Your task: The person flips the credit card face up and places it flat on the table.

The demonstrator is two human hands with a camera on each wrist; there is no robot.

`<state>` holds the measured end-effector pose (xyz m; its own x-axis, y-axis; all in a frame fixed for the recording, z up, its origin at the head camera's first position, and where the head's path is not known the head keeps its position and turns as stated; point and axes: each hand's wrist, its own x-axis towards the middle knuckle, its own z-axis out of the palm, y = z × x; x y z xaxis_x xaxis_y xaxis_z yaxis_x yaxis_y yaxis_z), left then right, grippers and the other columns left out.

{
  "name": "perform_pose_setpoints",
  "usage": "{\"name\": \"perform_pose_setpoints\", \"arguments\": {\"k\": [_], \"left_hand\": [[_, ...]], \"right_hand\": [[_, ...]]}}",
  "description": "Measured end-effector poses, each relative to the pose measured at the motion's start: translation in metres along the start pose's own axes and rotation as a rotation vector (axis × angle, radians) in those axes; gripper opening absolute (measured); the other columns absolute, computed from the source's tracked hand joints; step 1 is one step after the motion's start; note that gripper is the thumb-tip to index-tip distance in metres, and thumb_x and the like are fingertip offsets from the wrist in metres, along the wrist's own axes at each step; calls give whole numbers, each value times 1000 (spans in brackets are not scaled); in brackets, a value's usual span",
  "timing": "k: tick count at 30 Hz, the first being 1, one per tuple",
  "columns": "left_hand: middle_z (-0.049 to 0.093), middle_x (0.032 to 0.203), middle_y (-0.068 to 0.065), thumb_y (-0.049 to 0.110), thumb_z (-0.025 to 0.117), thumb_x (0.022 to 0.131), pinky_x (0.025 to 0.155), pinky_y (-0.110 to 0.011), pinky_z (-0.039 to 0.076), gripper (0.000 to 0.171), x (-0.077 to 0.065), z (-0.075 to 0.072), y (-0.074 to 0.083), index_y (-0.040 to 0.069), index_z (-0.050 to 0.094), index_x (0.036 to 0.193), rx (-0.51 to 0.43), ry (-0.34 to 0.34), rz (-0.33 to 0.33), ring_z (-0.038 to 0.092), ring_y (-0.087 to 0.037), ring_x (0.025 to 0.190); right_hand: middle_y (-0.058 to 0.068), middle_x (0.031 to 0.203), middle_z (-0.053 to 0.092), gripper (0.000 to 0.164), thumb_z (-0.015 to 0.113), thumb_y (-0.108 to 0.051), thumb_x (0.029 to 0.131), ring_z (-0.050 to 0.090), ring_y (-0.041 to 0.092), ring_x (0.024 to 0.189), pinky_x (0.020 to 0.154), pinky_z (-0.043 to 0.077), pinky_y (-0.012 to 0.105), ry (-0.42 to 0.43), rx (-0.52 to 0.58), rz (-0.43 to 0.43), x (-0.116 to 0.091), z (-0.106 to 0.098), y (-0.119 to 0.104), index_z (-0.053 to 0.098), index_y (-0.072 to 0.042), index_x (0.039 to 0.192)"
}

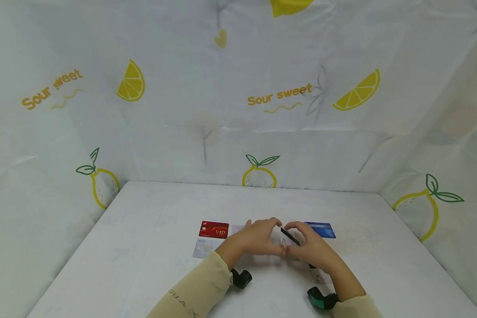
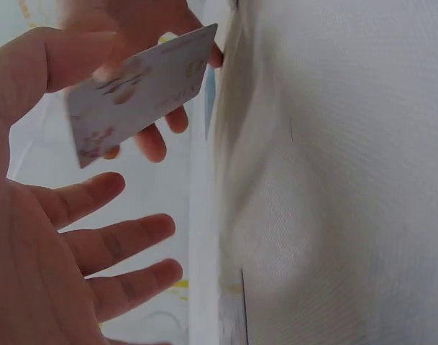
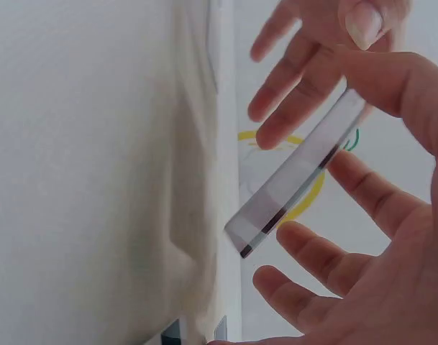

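A white plastic card (image 1: 287, 240) with a dark stripe stands on a slant between my two hands above the table. My right hand (image 1: 313, 248) pinches it; in the right wrist view the thumb (image 3: 382, 80) is at one end and a fingertip (image 3: 341, 164) is on the striped side. Pale printing and a "VIP" mark show on the card's (image 2: 150, 90) other face in the left wrist view. Facing it from the left is my left hand (image 1: 260, 237), its thumb (image 2: 75, 57) overlapping a corner of the card and its other fingers spread apart, away from it.
Left of the hands lie a red VIP card (image 1: 213, 229), a silver card (image 1: 204, 248) and a pale card (image 1: 236, 228) partly hidden. A blue card (image 1: 321, 229) lies behind the right hand, and a striped white card (image 1: 320, 276) beside the right wrist. A printed cloth hangs behind.
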<state>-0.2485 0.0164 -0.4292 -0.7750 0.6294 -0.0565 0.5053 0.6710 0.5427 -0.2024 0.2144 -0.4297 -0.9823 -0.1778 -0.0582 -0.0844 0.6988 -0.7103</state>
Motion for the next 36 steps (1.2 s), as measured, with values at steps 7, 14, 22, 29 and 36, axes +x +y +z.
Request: {"name": "perform_pose_setpoints", "arguments": {"k": [7,14,22,29,36], "left_hand": [[54,141,2,53,77,78,104,-35,45,75,0,1,3,20,48,139,-199,-83,66,51,-13,129],[56,137,5,52,78,78,100,-33,47,66,3,10,2,23,51,132,-275,-93,40,55,-10,121],[59,133,9,52,77,78,97,-33,49,60,3,12,4,23,54,125,-271,-64,8,57,-8,114],[60,129,9,51,76,79,97,-33,50,57,2,10,6,21,56,123,-267,-66,-8,57,-8,114],[63,122,7,48,79,77,90,-31,51,54,-1,2,4,21,58,119,-226,-49,-42,58,-8,102]], "right_hand": [[15,155,36,59,70,-26,90,23,42,147,107,30,68,-25,358,10,-1,-8,3,43,-12,140],[17,159,24,58,62,-22,95,17,43,148,108,15,75,-86,620,-4,-1,-9,5,32,-9,143],[21,158,22,61,60,-22,95,20,45,145,106,11,78,-105,666,-23,-3,-10,3,29,-7,145],[21,159,21,61,58,-19,96,18,46,146,106,9,78,-108,673,-41,-3,-10,4,27,-5,146],[17,161,18,66,59,-23,96,15,46,147,106,11,77,-96,662,1,-3,-13,1,25,-11,150]]}}
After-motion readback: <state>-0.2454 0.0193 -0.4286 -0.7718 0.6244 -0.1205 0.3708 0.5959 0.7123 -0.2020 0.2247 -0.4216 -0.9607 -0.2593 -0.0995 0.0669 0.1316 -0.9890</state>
